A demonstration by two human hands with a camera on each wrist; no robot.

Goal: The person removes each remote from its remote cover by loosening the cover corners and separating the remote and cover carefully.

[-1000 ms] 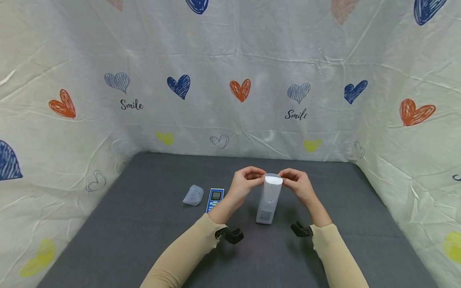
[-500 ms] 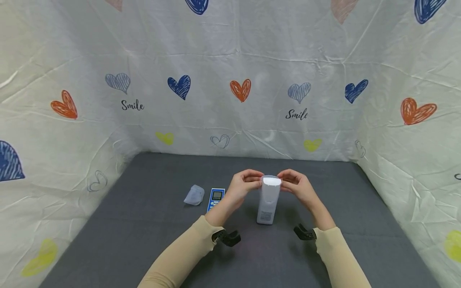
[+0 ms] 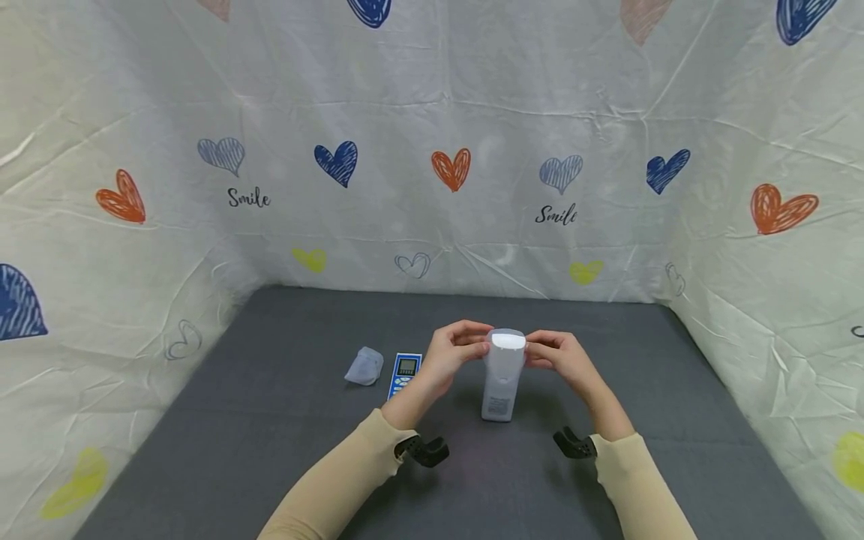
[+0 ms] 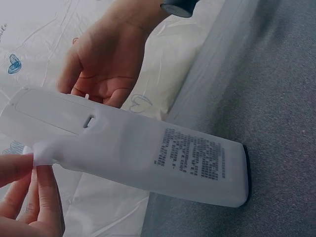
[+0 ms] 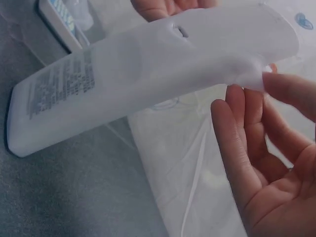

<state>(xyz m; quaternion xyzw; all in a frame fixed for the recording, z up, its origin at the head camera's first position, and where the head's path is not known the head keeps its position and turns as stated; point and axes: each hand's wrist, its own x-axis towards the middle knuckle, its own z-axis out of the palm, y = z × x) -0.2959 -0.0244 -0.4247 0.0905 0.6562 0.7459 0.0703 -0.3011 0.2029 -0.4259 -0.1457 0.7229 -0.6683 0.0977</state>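
A white remote (image 3: 502, 375) in a translucent silicone sleeve stands tilted on its lower end on the grey table (image 3: 283, 420), its back label facing me. My left hand (image 3: 478, 348) pinches the sleeve's edge at the top left; in the left wrist view its fingers (image 4: 34, 182) hold a flap of the sleeve beside the remote (image 4: 148, 153). At the top right my right hand (image 3: 536, 351) pinches the other edge, and in the right wrist view its fingertips (image 5: 276, 84) grip a flap on the remote (image 5: 148, 64).
A blue-faced remote (image 3: 403, 373) lies left of my left hand, with a second crumpled translucent sleeve (image 3: 363, 366) beside it. White cloth walls with heart prints (image 3: 432, 165) enclose the table at the back and on both sides.
Both hands have sunk slightly and drawn a little closer to me at the remote's top. The remote still stands on its lower end in the same spot.
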